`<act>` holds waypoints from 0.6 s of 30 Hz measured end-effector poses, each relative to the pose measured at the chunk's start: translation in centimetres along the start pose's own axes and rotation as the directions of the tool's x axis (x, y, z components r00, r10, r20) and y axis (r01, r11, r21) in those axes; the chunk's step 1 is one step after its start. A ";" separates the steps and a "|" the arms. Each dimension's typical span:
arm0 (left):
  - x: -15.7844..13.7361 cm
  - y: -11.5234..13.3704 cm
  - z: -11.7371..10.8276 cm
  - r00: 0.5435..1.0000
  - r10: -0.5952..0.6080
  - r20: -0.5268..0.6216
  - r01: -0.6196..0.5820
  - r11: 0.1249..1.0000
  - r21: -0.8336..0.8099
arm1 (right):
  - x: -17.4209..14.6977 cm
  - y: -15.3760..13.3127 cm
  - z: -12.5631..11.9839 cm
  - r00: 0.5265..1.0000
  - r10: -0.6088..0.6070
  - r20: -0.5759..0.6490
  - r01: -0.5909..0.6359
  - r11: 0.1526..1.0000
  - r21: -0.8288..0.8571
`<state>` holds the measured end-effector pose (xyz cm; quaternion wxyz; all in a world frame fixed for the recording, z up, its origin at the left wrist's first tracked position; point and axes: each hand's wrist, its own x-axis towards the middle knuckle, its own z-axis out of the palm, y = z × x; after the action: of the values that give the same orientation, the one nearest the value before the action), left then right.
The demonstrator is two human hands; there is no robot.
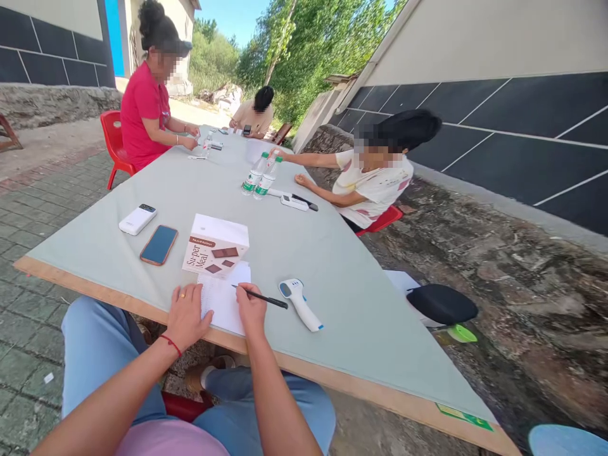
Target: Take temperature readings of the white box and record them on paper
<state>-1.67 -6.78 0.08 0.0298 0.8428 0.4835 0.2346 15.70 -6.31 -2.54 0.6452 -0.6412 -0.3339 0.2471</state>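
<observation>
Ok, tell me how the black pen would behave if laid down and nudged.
The black pen in the right hand looks slim and rounded, so on the flat tabletop it would probably roll. It runs straight, which suggests a stiff body. Being so thin, it is likely light to lift.

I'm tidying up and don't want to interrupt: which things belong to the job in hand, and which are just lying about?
In use:
- pen, in the right hand
- paper, left hand at its edge

Apparently lying about:
- phone
- thermometer
- bottles
- box, though its role is unclear
</observation>
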 end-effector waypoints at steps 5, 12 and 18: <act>-0.3 0.4 0.4 1.000 0.020 -0.002 -0.020 1.000 -0.014 | 0.1 0.0 -0.3 1.000 0.003 0.011 -0.003 1.000 -0.002; 1.3 -1.3 0.6 0.991 -0.135 -0.004 0.123 0.910 -0.395 | 0.3 -0.1 -3.0 0.940 -0.324 0.103 0.336 0.836 -0.435; 7.0 -5.0 0.5 0.927 -0.355 -0.123 0.218 0.776 -0.591 | 1.6 -0.4 -4.4 0.960 -0.175 0.218 0.270 0.375 -0.887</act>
<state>-2.51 1.81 0.80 0.2591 0.6785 0.5150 0.4552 19.97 -8.01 -1.74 0.2048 -0.8255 -0.5248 -0.0352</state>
